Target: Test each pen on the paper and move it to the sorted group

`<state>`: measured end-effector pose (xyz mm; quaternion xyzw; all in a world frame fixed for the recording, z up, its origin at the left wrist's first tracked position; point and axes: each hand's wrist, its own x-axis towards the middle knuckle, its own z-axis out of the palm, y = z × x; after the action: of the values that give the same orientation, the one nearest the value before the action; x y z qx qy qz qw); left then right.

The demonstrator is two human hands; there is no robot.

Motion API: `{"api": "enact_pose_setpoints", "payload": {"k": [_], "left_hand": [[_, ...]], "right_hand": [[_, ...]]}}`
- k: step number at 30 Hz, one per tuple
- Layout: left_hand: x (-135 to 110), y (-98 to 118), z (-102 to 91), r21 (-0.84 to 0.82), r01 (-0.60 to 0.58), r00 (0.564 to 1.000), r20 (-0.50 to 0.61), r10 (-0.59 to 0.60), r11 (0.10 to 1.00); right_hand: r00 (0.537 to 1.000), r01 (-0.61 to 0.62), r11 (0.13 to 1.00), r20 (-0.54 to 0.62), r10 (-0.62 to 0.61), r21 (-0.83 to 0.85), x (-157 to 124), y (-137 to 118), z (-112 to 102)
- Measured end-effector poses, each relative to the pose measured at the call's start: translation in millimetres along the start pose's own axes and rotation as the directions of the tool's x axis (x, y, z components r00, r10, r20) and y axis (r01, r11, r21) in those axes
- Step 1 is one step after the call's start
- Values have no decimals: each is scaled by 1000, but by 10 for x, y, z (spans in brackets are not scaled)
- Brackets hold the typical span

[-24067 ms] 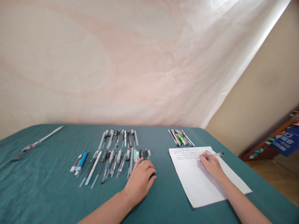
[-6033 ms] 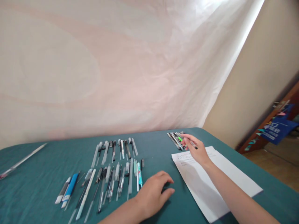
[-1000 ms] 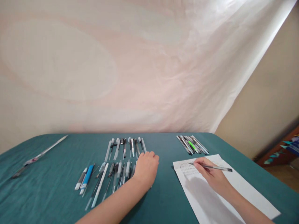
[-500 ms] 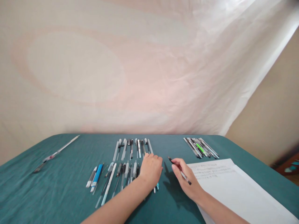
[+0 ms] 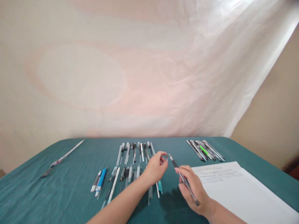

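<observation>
My right hand (image 5: 192, 188) grips a pen (image 5: 185, 180) with a dark grip and a clear barrel, its tip pointing up and to the left. My left hand (image 5: 156, 166) is just left of that tip, thumb and fingers pinched around a small dark piece (image 5: 166, 158) too small to name. The pen's tip and the left fingertips are close but apart. Below and behind my left hand lie pens and loose pen parts in two rows, the back row (image 5: 134, 152) and the front row (image 5: 126, 175), partly covered by my left forearm.
White paper (image 5: 224, 189) with handwriting lies at the right, partly behind my right hand. A bundle of pens (image 5: 205, 150) with one bright green piece is at the back right. A blue pen-like item (image 5: 101, 180) and a long thin wrapped bundle (image 5: 63, 157) lie to the left on the green tablecloth (image 5: 70, 193).
My right hand has lifted and turned the pen, showing more of its barrel. My left hand has turned and moved slightly right, bringing its pinched fingertips into view near the pen's tip.
</observation>
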<state>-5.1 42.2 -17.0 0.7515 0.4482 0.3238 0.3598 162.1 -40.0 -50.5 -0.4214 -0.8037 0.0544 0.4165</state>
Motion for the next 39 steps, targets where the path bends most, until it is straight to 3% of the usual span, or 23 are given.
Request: {"api": "enact_pose_setpoints", "payload": {"k": [3,6,11,14,25,32,35,39], "left_hand": [[73,-11,-59,-345,132,990,2,-140,929],[95,-20,-102,-555,232,965,27,-262,799],[85,-8,-97,-729,302,923,64,-378,614],[70,27,-76,-766,302,919,76,-387,567],[-61,130,56,-651,280,947,68,-314,705],[-175,192,160,-493,24,978,-170,-123,870],[-233,200,189,-447,-58,974,-221,-47,893],[-287,218,217,-411,-83,970,-244,-22,908]], "right_hand": [[996,90,994,11,-90,-64,-26,-30,-38],[988,153,985,6,-153,-83,1,-53,-56],[988,156,986,8,-156,-59,50,-35,-40],[992,128,991,4,-128,-39,51,-10,-22],[993,120,990,-4,-121,-70,76,-32,-30],[979,201,973,0,-202,-111,97,-51,-29],[975,219,967,0,-221,-127,83,-69,-20],[968,243,957,-19,-249,-160,41,-62,12]]}}
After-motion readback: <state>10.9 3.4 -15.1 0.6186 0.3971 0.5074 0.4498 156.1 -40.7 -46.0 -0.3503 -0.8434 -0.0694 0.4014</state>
